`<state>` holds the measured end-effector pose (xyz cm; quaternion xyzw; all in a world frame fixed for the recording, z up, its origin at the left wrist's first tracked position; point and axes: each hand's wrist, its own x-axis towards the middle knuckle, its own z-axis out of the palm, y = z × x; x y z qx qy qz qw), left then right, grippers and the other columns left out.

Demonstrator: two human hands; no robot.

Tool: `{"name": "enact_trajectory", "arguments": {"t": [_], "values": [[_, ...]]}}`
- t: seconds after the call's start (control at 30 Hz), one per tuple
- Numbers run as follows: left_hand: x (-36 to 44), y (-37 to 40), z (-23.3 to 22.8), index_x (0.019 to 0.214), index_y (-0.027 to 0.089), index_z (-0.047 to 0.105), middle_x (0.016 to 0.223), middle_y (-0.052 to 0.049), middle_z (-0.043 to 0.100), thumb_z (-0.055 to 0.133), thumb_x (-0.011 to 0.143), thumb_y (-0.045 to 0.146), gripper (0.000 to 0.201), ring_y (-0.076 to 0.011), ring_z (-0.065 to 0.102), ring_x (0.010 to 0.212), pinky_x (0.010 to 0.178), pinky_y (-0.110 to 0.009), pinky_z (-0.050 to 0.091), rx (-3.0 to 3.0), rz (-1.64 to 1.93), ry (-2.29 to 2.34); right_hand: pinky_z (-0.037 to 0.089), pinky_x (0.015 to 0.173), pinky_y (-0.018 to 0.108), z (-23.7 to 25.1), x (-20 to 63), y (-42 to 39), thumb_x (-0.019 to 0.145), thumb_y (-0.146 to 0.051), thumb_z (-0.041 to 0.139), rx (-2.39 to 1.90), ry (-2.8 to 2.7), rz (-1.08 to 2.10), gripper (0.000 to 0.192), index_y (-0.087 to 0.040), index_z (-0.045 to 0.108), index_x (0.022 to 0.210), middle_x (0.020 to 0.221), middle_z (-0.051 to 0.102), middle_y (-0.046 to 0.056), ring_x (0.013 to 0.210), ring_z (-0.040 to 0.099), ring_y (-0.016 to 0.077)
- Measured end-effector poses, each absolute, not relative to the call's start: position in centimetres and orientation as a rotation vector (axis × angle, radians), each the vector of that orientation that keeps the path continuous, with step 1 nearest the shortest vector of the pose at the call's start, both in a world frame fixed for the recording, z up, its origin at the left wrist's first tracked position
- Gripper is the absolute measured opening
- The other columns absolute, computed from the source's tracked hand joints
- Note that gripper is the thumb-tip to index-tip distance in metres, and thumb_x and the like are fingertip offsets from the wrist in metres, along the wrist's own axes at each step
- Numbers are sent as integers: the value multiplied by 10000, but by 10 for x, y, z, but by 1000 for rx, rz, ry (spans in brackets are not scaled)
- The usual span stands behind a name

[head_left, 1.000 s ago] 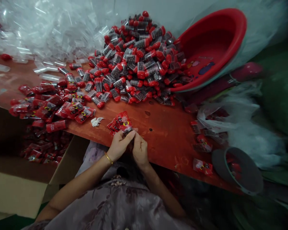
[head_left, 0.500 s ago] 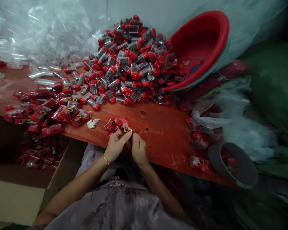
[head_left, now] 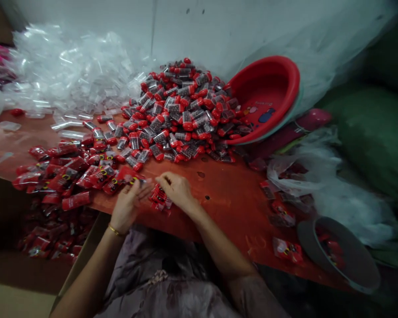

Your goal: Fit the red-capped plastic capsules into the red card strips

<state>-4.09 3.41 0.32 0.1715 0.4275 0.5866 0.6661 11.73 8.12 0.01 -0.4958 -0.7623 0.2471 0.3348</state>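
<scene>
Hands among red packets

Left hand pinches a wrapped red vial at its fingertips, fingers closed on it. Right hand rests loosely curled on a small stack of red labels, between both hands; grip unclear. Heap of red-capped vials beyond the hands

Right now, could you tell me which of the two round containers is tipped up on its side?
The red basin behind the capsule pile; the grey bowl sits upright.
</scene>
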Motion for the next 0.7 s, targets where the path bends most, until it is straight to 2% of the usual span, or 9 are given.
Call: {"name": "enact_trajectory", "arguments": {"t": [0.07, 0.13, 0.2, 0.3, 0.4, 0.47, 0.53, 0.7], "values": [[-74, 51, 7, 811, 177, 633, 823, -32, 719, 631, 791, 423, 247, -152, 669, 819, 792, -284, 512, 250, 1509, 1000, 437, 838, 353, 4, 121, 120, 877, -453, 496, -1468, -1988, 279, 359, -155, 637, 1020, 990, 663, 117, 945, 570, 242], [-106, 65, 13, 791, 197, 620, 767, 6, 717, 446, 890, 486, 351, -118, 662, 821, 801, -247, 510, 59, 1766, 1009, 383, 939, 440, 6, 125, 159, 825, -468, 569, -1563, -2026, 76, 563, -122, 512, 1265, 1259, 537, 190, 1130, 474, 319], [-127, 75, 22, 832, 200, 614, 768, 16, 720, 266, 914, 571, 515, -98, 648, 891, 829, -205, 499, -64, 1911, 933, 317, 988, 528, 2, 126, 190, 791, -492, 599, -1625, -2142, 1, 694, -138, 418, 1361, 1369, 432, 203, 1238, 371, 373], [-128, 76, 32, 938, 153, 621, 932, -52, 729, 150, 882, 638, 678, -135, 603, 1055, 894, -228, 484, 2, 1896, 843, 245, 1009, 598, -11, 128, 206, 817, -446, 573, -1672, -2305, -33, 637, -180, 409, 1372, 1411, 392, 182, 1310, 279, 387], [-97, 69, 26, 944, 163, 643, 1052, -83, 703, 332, 822, 660, 599, -208, 600, 1077, 918, -331, 481, 235, 1790, 982, 254, 1005, 575, -25, 139, 192, 882, -349, 477, -1644, -2351, -86, 485, -208, 438, 1344, 1393, 423, 160, 1317, 296, 329], [-67, 63, 14, 927, 196, 668, 1043, -73, 704, 549, 747, 589, 448, -247, 615, 1046, 950, -401, 450, 523, 1670, 1183, 262, 1001, 555, -32, 154, 176, 902, -320, 433, -1618, -2372, -101, 409, -222, 492, 1295, 1361, 467, 145, 1305, 322, 301], [-38, 56, 0, 900, 209, 698, 1028, -83, 709, 671, 690, 481, 344, -284, 593, 1081, 1013, -441, 380, 965, 1505, 1388, 249, 1012, 542, -36, 173, 158, 911, -319, 415, -1597, -2391, -119, 374, -220, 537, 1250, 1337, 499, 137, 1302, 334, 289], [3, 42, -27, 1002, 219, 700, 1264, -118, 600, 607, 769, 309, 267, -354, 365, 1319, 1108, -542, 141, 1938, 929, 1589, 206, 1059, 508, -46, 214, 115, 908, -355, 435, -1579, -2374, -177, 433, -192, 509, 1301, 1338, 509, 137, 1308, 344, 284]]}}
